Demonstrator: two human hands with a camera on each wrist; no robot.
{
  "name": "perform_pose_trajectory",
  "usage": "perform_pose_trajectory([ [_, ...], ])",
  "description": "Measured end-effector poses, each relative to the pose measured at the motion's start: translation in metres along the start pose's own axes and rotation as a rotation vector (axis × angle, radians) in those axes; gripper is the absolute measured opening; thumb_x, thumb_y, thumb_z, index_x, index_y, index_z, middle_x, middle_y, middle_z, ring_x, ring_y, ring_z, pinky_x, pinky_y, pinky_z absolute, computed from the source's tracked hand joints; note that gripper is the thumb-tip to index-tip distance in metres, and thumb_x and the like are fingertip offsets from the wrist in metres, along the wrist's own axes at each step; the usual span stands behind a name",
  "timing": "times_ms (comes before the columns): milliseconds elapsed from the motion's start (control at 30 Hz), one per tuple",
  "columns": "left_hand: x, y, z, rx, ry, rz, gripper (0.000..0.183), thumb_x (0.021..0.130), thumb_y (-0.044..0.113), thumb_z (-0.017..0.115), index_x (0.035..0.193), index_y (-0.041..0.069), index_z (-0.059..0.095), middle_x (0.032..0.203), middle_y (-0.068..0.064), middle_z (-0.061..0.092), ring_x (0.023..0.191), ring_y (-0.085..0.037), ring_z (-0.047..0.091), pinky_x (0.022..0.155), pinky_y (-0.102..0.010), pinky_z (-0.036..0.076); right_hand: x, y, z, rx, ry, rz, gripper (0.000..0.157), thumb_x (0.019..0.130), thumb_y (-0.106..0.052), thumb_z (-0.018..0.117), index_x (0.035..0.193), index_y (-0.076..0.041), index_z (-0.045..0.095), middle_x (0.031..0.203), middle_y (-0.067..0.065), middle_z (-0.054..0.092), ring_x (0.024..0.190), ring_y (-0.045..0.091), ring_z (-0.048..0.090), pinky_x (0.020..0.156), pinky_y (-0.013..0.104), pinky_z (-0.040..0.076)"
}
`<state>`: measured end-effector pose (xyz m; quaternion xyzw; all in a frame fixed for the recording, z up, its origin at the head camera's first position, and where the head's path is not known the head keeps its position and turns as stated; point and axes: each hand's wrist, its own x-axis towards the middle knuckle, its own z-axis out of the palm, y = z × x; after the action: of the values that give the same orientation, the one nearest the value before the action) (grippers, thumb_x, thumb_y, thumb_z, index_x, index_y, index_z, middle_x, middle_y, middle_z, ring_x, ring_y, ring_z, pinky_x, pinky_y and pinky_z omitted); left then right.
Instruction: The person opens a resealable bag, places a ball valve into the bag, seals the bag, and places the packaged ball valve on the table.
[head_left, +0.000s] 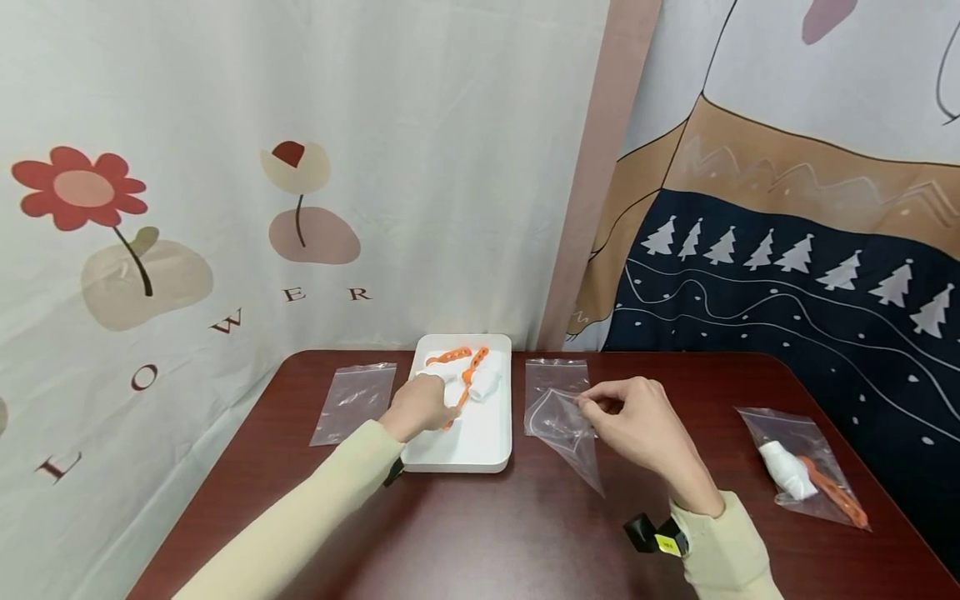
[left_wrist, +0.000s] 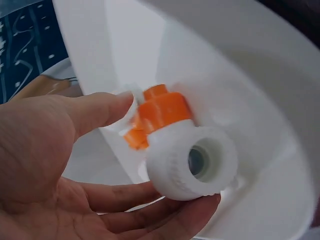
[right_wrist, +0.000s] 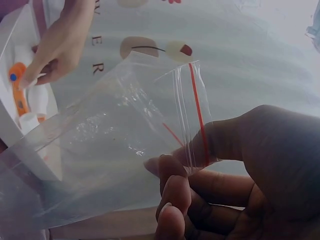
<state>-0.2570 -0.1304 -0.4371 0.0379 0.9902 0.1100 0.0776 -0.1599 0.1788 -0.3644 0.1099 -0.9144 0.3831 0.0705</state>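
Note:
My left hand [head_left: 422,406] reaches into a white tray [head_left: 457,461]. In the left wrist view its fingers lie under a white plastic fitting [left_wrist: 172,162] with a round socket and an orange end; the thumb stands apart from it. Perforated orange strips [head_left: 450,356] and another white piece [head_left: 486,381] lie in the tray. On the right, my right hand [head_left: 641,425] pinches a clear zip bag [head_left: 566,421] by its top edge, close to the red zip line. The bag hangs slanted, its mouth partly parted in the right wrist view.
A flat clear bag [head_left: 354,404] lies left of the tray, and another [head_left: 555,375] lies behind the held bag. At the table's right, a filled bag [head_left: 806,467] holds a white piece and an orange strip. A printed curtain [head_left: 450,167] hangs behind the table [head_left: 480,533].

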Motion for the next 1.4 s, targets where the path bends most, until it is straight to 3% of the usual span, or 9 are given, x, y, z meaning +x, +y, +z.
perform_pose_trajectory([
  [200, 0.01, 0.005, 0.003, 0.076, 0.01, -0.037, 0.034, 0.079, 0.035, 0.085, 0.069, 0.012, 0.062, 0.072, -0.004, 0.06, 0.066, -0.02, 0.055, 0.052, -0.032, 0.046, 0.0, 0.0, 0.001, 0.006, -0.012, -0.003, 0.014, 0.093, -0.015, 0.068, 0.096, -0.013, 0.082, 0.07, -0.003, 0.065, 0.064, 0.014, 0.053, 0.053, 0.024, 0.042],
  [333, 0.013, 0.005, 0.005, 0.067, 0.027, -0.058, 0.035, 0.074, 0.036, 0.09, 0.073, 0.011, 0.065, 0.077, -0.005, 0.062, 0.069, -0.022, 0.058, 0.054, -0.034, 0.049, 0.0, 0.0, 0.003, 0.012, -0.021, -0.006, 0.015, 0.094, -0.015, 0.068, 0.097, -0.013, 0.082, 0.071, -0.003, 0.065, 0.064, 0.014, 0.054, 0.054, 0.024, 0.043],
  [733, 0.013, 0.002, 0.002, -0.043, 0.032, -0.088, 0.027, 0.071, 0.022, 0.088, 0.066, 0.01, 0.064, 0.074, -0.006, 0.061, 0.07, -0.024, 0.057, 0.052, -0.029, 0.041, 0.001, 0.001, 0.003, 0.016, -0.037, -0.008, 0.015, 0.094, -0.014, 0.067, 0.097, -0.012, 0.082, 0.069, -0.003, 0.063, 0.062, 0.013, 0.052, 0.051, 0.024, 0.041],
  [967, 0.009, 0.0, -0.004, -0.156, 0.014, -0.133, 0.029, 0.073, 0.027, 0.088, 0.074, 0.009, 0.065, 0.078, -0.007, 0.061, 0.069, -0.022, 0.057, 0.055, -0.029, 0.042, 0.001, 0.002, 0.003, 0.011, -0.03, -0.011, 0.016, 0.093, -0.013, 0.066, 0.096, -0.012, 0.082, 0.068, -0.003, 0.062, 0.063, 0.013, 0.052, 0.052, 0.023, 0.041],
  [1233, 0.004, -0.003, -0.014, -0.216, 0.079, -0.147, 0.04, 0.072, 0.039, 0.089, 0.078, 0.008, 0.064, 0.083, -0.007, 0.061, 0.071, -0.021, 0.056, 0.056, -0.029, 0.041, 0.001, 0.002, 0.003, 0.015, -0.035, -0.006, 0.015, 0.093, -0.014, 0.067, 0.096, -0.012, 0.082, 0.067, -0.003, 0.061, 0.062, 0.012, 0.052, 0.051, 0.024, 0.041],
  [1400, -0.003, 0.0, -0.022, -0.314, 0.109, -0.155, 0.044, 0.073, 0.044, 0.089, 0.073, 0.008, 0.063, 0.083, -0.008, 0.061, 0.07, -0.021, 0.055, 0.054, -0.028, 0.041, 0.002, 0.002, 0.002, 0.019, -0.047, 0.011, 0.016, 0.094, -0.015, 0.066, 0.098, -0.012, 0.082, 0.066, -0.003, 0.06, 0.061, 0.012, 0.052, 0.05, 0.024, 0.041],
])
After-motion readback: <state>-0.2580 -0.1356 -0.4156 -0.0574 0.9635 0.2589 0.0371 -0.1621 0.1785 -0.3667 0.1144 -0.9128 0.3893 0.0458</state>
